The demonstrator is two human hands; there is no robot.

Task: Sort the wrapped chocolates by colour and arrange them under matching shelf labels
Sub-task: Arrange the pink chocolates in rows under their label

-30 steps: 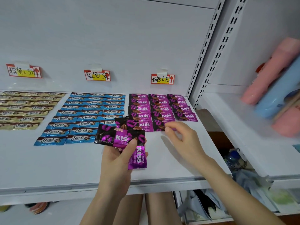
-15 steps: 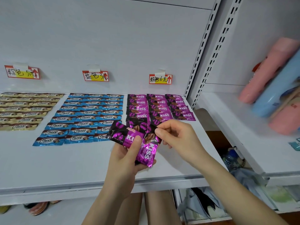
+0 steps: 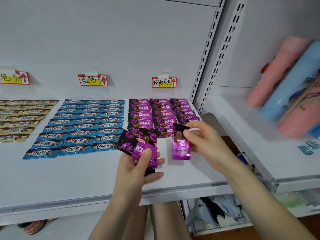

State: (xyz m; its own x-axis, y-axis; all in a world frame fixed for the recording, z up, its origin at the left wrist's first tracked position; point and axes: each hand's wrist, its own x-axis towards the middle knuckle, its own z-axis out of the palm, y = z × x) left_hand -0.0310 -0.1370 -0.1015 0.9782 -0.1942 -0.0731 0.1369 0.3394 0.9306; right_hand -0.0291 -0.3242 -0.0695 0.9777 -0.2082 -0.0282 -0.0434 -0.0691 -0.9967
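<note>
The pink chocolate point(image 3: 181, 147) hangs pinched by its dark top edge between the thumb and fingers of the right hand point(image 3: 203, 141), just over the shelf point(image 3: 69, 179) and just short of the pink rows point(image 3: 155, 113) beyond the fingertips. To that hand's left, the left hand point(image 3: 136, 168) grips a small fan of pink chocolates point(image 3: 136, 146), thumb clamped across the top one; how many it holds I cannot tell. The sorting looks nearly done. Only these held pieces seem left to lay down, and the pink column nearest the right hand is the shortest. The pink wrappers read "CHOCO KISS", and the pink label point(image 3: 164, 82) above them reads "粉色6元" with a red arrow. Farther left of both hands lie the blue rows point(image 3: 83, 125), marked "Choco", under the blue label point(image 3: 93, 80), "蓝色3元". The gold rows point(image 3: 22, 118), also "Choco", sit under the left label point(image 3: 14, 78), cut off but ending "色5元".
</note>
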